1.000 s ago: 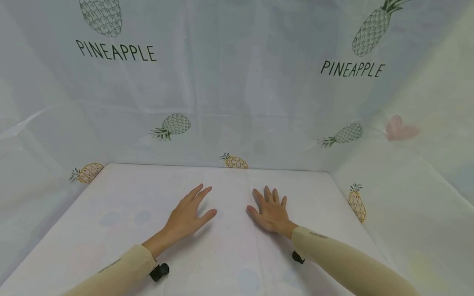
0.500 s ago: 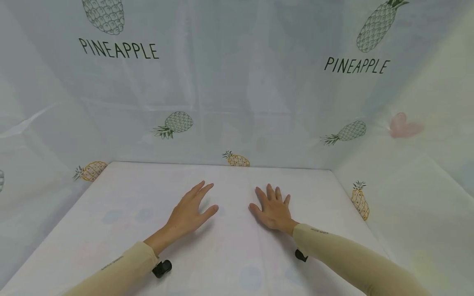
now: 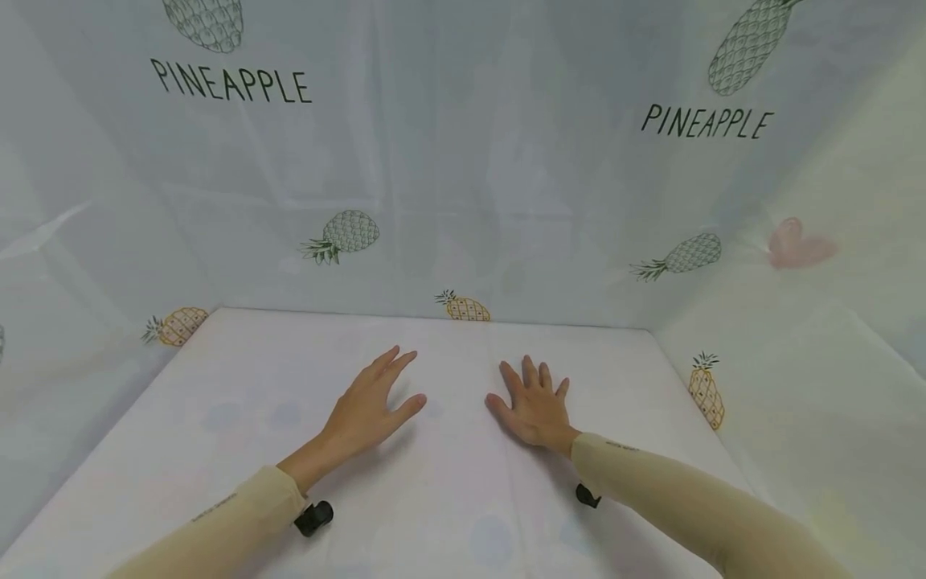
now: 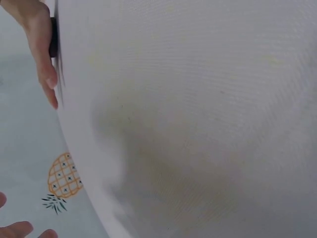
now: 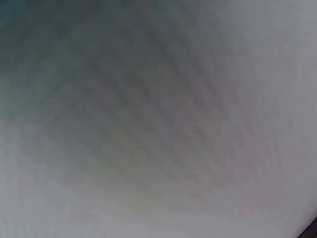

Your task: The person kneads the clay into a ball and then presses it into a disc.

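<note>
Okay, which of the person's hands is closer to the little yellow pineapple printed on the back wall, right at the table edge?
Right. The right hand lies flat on the table, just below and slightly right of the yellow pineapple. The left hand lies flat farther to its left.

The left hand (image 3: pixel 365 412) lies palm down on the white cloth-covered worktop (image 3: pixel 231 378), fingers straight and spread toward the far edge. The right hand (image 3: pixel 535 410) lies flat just beside it (a narrow gap between the thumbs), fingers fanned, near the worktop's middle.
</note>
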The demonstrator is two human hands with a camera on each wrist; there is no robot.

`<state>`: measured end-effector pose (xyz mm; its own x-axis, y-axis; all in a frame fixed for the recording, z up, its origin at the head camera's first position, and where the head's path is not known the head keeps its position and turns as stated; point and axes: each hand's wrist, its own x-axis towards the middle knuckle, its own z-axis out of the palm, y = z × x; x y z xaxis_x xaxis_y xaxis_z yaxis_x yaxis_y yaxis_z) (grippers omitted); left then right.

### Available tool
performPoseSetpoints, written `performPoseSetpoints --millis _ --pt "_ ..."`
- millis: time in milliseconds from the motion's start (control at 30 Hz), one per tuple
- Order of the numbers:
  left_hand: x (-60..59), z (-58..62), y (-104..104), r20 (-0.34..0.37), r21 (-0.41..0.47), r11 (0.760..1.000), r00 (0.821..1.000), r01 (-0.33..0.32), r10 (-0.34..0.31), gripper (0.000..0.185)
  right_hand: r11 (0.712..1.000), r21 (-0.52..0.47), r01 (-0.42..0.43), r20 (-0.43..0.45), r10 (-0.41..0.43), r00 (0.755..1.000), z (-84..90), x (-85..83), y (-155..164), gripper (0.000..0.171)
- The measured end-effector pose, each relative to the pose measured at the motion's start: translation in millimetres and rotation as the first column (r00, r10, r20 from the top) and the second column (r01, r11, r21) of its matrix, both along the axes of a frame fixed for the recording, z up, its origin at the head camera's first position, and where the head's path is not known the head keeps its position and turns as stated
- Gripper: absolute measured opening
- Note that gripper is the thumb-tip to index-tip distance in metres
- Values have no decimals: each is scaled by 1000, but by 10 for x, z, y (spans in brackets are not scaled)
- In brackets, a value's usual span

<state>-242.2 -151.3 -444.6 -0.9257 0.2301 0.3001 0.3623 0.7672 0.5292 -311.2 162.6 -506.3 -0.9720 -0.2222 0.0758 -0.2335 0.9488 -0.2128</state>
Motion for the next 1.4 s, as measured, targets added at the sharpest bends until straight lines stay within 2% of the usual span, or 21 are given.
performPoseSetpoints --millis 400,633,833,1033,1233,1400 --pt "-25 62 47 7 5 1000 1000 18 -18 77 998 54 19 6 -19 1000 41 26 25 83" --pt "-41 102 50 7 9 1000 1000 21 -21 77 999 -13 37 8 -36 999 -35 7 106 83" --pt "-56 148 31 4 -2 1000 1000 21 -21 78 998 -50 37 -25 -38 999 -70 -28 116 82" --pt "-56 194 9 10 -10 1000 1000 13 -13 79 999 4 52 -13 -52 999 2 13 6 75" --pt "-54 194 -22 15 -2 1000 1000 5 -5 79 998 39 54 -18 -54 998 -88 -16 -26 75" --pt "-70 171 -19 23 3 1000 1000 8 -8 79 998 33 60 -11 -60 998 -75 -23 -20 76"
